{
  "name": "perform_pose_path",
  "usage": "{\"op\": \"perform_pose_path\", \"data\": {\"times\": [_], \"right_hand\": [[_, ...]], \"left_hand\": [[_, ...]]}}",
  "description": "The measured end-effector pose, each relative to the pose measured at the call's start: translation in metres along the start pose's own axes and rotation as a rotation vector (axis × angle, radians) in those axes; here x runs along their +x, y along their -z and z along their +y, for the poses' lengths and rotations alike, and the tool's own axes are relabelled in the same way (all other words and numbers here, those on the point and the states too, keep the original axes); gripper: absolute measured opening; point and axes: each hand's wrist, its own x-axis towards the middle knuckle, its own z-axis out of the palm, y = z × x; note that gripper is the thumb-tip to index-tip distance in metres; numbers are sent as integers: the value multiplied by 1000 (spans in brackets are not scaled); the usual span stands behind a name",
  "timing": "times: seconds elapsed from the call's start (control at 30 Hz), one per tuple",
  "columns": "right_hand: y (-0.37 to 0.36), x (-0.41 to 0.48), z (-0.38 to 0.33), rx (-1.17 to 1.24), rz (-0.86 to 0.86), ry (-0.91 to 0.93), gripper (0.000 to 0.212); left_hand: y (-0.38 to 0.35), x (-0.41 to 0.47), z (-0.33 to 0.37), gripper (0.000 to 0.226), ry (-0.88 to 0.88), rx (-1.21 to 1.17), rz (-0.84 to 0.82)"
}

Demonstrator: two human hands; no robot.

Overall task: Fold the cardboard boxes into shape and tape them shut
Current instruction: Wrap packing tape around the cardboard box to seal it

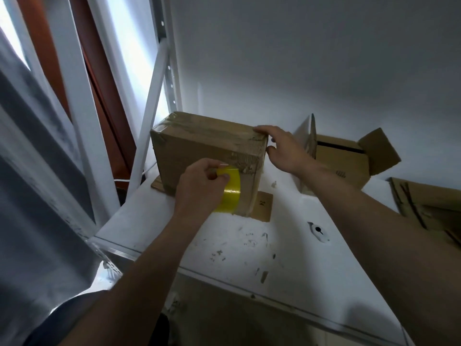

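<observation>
- A white metal rack [154, 96] is standing at the left end of the white bench [249, 245], whose painted top is looking scuffed and flecked with scraps.
- The closed box [199, 151], plain brown corrugated cardboard, is sitting at the back left of the bench on a flat cardboard piece [263, 206]. Glossy, wrinkled clear tape is already covering its top and right end, so this box appears folded and mostly sealed.
- The left hand [199, 186] is gripping the tape roll [230, 189], fingers curled round it, and holding it against the box's near face, low by the right edge. The roll is translucent yellow and smooth. Judging by this, another strip is going on.
- The right hand [282, 146] is steadying the box, its fingers lying flat on the top right corner and its thumb touching the right end. It is grasping nothing.
- Further right, an open box [349, 161] is standing with its flaps up and no tape showing, so it is probably still waiting.
- At the far right, flat cardboard sheets [429, 203] are lying unfolded, their ribbed edges showing.
</observation>
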Motion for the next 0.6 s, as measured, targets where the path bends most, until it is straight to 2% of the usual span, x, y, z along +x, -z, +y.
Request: {"op": "perform_pose_path", "data": {"times": [0.1, 0.23, 0.37, 0.43, 0.6], "right_hand": [[-1, -7, 0, 102, -11, 13, 54], [3, -33, -11, 131, 90, 25, 44], [2, -73, -31, 157, 168, -9, 39], [-2, -96, -42, 174, 204, -44, 39], [-13, -150, -63, 307, 346, -59, 32]], "left_hand": [[4, -2, 1, 18, 12, -11, 19], [15, -11, 3, 14, 1, -8, 82], [24, -31, 3, 21, 18, -105, 149], [31, -38, 5, 23, 38, -154, 152], [49, -48, 5, 11, 69, -135, 112]]}}
